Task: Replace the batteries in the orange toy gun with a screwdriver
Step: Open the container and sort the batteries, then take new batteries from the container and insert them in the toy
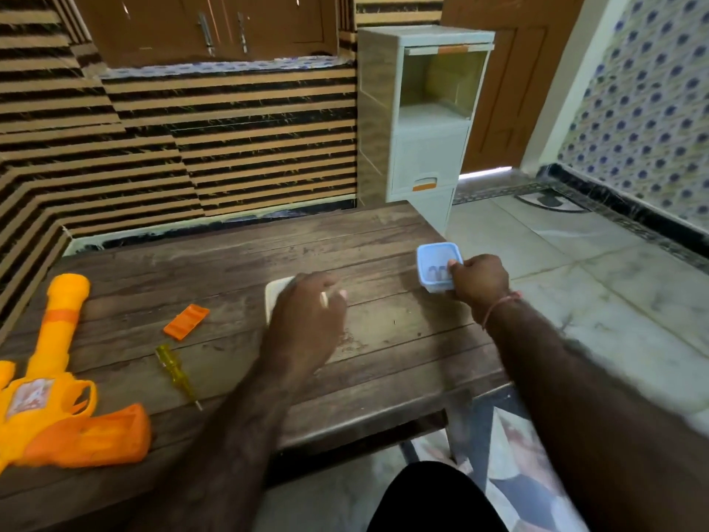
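Observation:
The orange and yellow toy gun lies on its side at the left end of the wooden table. Its orange battery cover lies loose on the boards, and the yellow-handled screwdriver lies just in front of it. My left hand lies over a flat white lid at the table's middle, fingers curled round its right part. My right hand grips the near right corner of a small blue box, thumb on the rim. Batteries show dimly inside the box.
The blue box stands close to the table's right edge, with tiled floor beyond. A pale plastic drawer cabinet stands behind the table's far right corner. A striped wall runs behind and to the left. My dark-clothed knee is below the front edge.

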`<state>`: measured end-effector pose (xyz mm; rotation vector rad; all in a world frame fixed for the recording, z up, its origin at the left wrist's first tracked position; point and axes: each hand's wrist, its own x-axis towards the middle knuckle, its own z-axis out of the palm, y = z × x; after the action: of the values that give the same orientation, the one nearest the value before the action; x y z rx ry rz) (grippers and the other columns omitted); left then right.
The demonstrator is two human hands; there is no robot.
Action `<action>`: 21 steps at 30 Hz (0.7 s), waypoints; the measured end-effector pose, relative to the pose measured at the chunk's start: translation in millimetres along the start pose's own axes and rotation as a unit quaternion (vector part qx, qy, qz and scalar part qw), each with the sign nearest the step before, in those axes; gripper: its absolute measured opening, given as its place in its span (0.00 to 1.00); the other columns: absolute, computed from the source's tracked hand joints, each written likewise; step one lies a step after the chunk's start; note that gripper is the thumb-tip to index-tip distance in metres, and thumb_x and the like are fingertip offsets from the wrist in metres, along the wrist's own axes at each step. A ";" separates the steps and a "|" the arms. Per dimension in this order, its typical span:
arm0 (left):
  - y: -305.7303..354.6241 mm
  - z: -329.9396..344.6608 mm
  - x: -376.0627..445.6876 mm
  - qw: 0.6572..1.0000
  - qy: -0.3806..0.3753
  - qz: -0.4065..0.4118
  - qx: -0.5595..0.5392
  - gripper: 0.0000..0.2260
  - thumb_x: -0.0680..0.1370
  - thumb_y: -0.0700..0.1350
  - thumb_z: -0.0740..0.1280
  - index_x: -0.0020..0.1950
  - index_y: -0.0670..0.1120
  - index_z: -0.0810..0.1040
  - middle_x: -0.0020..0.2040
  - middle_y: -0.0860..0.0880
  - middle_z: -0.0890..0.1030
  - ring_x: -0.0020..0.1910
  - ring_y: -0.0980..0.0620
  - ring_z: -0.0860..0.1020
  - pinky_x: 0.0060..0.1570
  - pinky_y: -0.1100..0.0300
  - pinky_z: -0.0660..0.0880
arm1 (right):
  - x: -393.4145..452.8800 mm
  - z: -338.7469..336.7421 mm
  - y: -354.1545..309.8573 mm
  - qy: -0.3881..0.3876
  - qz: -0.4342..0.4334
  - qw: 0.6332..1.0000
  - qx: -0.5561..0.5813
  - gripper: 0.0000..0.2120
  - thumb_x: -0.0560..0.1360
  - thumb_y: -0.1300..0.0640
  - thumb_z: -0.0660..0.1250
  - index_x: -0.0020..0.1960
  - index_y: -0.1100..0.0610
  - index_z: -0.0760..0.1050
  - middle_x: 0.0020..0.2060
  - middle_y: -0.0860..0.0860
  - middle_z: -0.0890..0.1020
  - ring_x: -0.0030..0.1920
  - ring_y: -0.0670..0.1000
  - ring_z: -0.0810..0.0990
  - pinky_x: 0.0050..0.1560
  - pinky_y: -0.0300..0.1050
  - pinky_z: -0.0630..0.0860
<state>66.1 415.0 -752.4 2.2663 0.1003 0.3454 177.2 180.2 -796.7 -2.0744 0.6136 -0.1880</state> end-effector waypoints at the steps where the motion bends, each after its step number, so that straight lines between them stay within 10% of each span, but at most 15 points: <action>1: -9.8 -1.0 6.3 1.000 0.011 -0.001 0.015 0.10 0.79 0.45 0.66 0.58 0.46 0.82 0.56 0.48 0.81 0.52 0.51 0.78 0.48 0.60 0.74 | 4.7 1.4 -0.2 0.003 -0.004 0.999 -0.041 0.20 0.73 0.48 0.70 0.53 0.65 0.79 0.51 0.62 0.83 0.52 0.64 0.82 0.54 0.53 0.79; 9: -61.4 -22.6 17.8 0.989 0.101 -0.103 -0.030 0.07 0.79 0.42 0.66 0.55 0.46 0.82 0.50 0.50 0.82 0.49 0.51 0.79 0.43 0.61 0.72 | 4.5 12.0 -1.7 0.019 -0.008 0.984 -0.178 0.21 0.77 0.46 0.65 0.59 0.62 0.75 0.59 0.63 0.78 0.61 0.63 0.76 0.56 0.50 0.73; 12: -68.6 -27.1 12.0 0.978 0.132 -0.144 -0.071 0.08 0.79 0.41 0.66 0.56 0.43 0.81 0.49 0.50 0.80 0.50 0.51 0.78 0.45 0.61 0.71 | -31.9 11.9 -17.5 0.093 -0.169 0.951 -0.240 0.17 0.78 0.49 0.62 0.57 0.63 0.76 0.54 0.62 0.78 0.58 0.63 0.75 0.55 0.50 0.72; 17: -74.4 -18.7 1.0 0.963 0.068 -0.217 -0.141 0.10 0.75 0.47 0.63 0.41 0.43 0.81 0.44 0.45 0.83 0.49 0.39 0.81 0.51 0.42 0.76 | -120.6 64.6 -43.5 -0.176 -0.224 0.952 -0.110 0.17 0.77 0.48 0.65 0.36 0.59 0.76 0.31 0.54 0.78 0.34 0.52 0.76 0.38 0.41 0.67; 21: -70.4 -22.7 -10.5 0.925 0.035 -0.270 -0.265 0.15 0.76 0.41 0.62 0.38 0.54 0.85 0.40 0.48 0.86 0.47 0.42 0.84 0.55 0.39 0.79 | -167.8 87.9 -36.7 -0.199 -0.177 0.960 -0.091 0.15 0.76 0.49 0.66 0.54 0.60 0.78 0.50 0.56 0.82 0.52 0.55 0.80 0.52 0.47 0.77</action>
<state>52.6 476.0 -793.4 1.6059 0.5845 0.1312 77.0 345.1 -797.6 -2.3012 0.0107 0.0885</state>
